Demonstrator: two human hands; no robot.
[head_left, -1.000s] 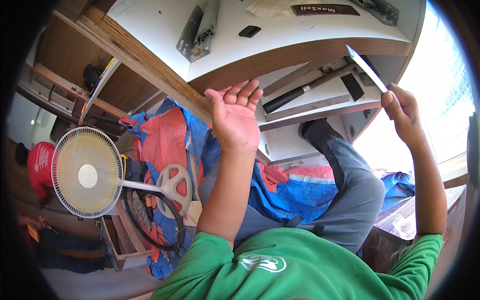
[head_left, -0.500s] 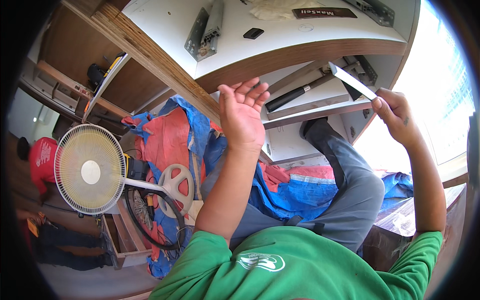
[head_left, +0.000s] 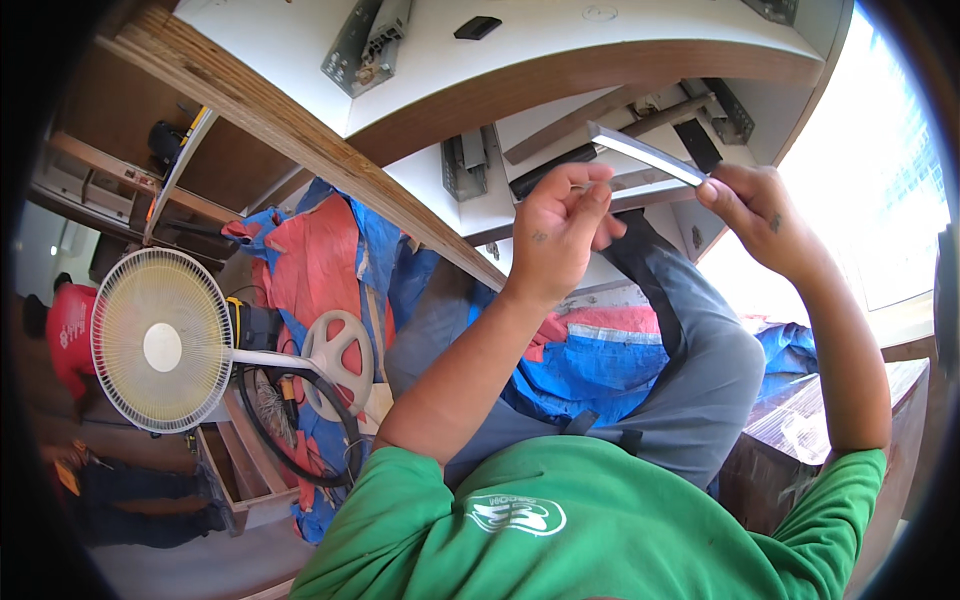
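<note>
Pinched in my right hand (head_left: 755, 215) is a thin, flat, pale strip (head_left: 645, 155) with a slanted end. It points up and to the left, toward the lower shelf of the cabinet. My left hand (head_left: 560, 235) is just below the strip's free end, fingers curled in and thumb close to the index finger. Whether anything small sits between those fingertips is hidden. A black-handled tool (head_left: 545, 175) lies on the lower shelf behind my left hand and is partly covered by it. Metal drawer runners (head_left: 465, 165) stand beside it.
Above my hands runs the brown front edge (head_left: 600, 75) of the white upper shelf, which holds a metal runner (head_left: 370, 45) and a small black piece (head_left: 478, 28). A fan (head_left: 160, 345) stands at left over red and blue tarpaulin (head_left: 320, 250). Another person in red (head_left: 75, 335) is at far left.
My left hand has moved right and down toward the strip, its spread fingers curling in. My right hand has brought the strip slightly left. The view has shifted a little.
</note>
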